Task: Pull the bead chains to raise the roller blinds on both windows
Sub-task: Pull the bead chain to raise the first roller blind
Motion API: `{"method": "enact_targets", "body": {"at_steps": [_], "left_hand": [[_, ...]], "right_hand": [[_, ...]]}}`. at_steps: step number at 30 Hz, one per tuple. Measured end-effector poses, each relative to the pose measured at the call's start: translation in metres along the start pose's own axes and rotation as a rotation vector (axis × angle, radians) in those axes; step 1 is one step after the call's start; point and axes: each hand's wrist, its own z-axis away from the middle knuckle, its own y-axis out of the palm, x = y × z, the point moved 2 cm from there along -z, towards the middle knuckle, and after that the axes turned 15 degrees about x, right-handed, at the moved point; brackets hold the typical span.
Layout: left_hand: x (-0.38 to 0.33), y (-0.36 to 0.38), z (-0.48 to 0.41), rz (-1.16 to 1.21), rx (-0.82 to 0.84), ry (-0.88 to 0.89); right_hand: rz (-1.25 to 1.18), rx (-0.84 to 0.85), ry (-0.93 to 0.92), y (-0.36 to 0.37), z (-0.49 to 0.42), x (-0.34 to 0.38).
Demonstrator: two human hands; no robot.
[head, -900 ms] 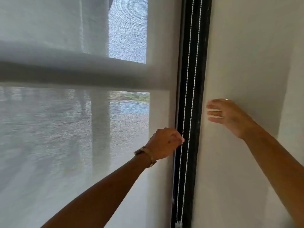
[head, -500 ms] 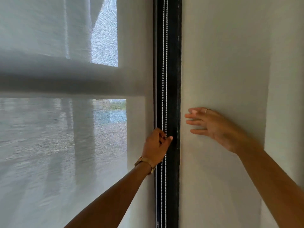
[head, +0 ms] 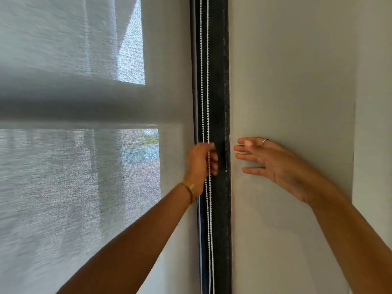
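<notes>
A white bead chain (head: pixel 204 81) hangs as two strands down the black window frame (head: pixel 219 92). The pale grey roller blind (head: pixel 84 166) is down over the window on the left, and the outside shows dimly through its weave. My left hand (head: pixel 200 166), with a gold bracelet at the wrist, has its fingers curled around the chain strands at mid height. My right hand (head: pixel 273 164), a ring on one finger, hovers open with fingers spread just right of the frame, in front of the wall, holding nothing.
A plain off-white wall (head: pixel 286 81) fills the right side, with a vertical corner edge (head: pixel 354 145) further right. The window's crossbar shows as a dark band behind the blind (head: pixel 84 107).
My left hand has closed around the bead chain, having first reached it from the blind side. The view has shifted so the frame sits nearer the centre. My right hand stays open beside the frame.
</notes>
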Motion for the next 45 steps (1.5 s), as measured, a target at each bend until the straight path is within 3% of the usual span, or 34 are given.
{"method": "enact_targets", "body": {"at_steps": [6, 11, 15, 21, 29, 36, 41, 45], "left_hand": [[-0.072, 0.002, -0.013, -0.153, 0.033, 0.235], [-0.157, 0.005, -0.039, 0.018, 0.089, 0.296], [-0.203, 0.011, -0.037, -0.188, 0.067, 0.385], [-0.192, -0.005, -0.021, -0.063, -0.124, 0.442], [-0.192, 0.007, 0.016, -0.134, -0.155, 0.502], [-0.144, 0.022, 0.076, -0.122, -0.114, 0.451], [-0.1, 0.027, 0.131, -0.089, -0.055, 0.315], [-0.084, 0.034, 0.164, -0.059, -0.001, 0.253]], "right_hand": [[-0.025, 0.009, 0.083, 0.002, -0.003, 0.005], [-0.087, 0.033, 0.135, 0.002, 0.0, 0.011], [-0.181, 0.06, 0.107, 0.008, -0.001, 0.018], [-0.243, 0.099, 0.052, 0.034, -0.012, 0.049], [-0.147, -0.057, 0.036, 0.068, -0.033, 0.094], [-0.181, -0.135, -0.09, 0.097, -0.036, 0.149], [-0.321, -0.108, -0.169, 0.12, -0.036, 0.182], [-0.333, -0.188, -0.205, 0.127, -0.034, 0.202]]}}
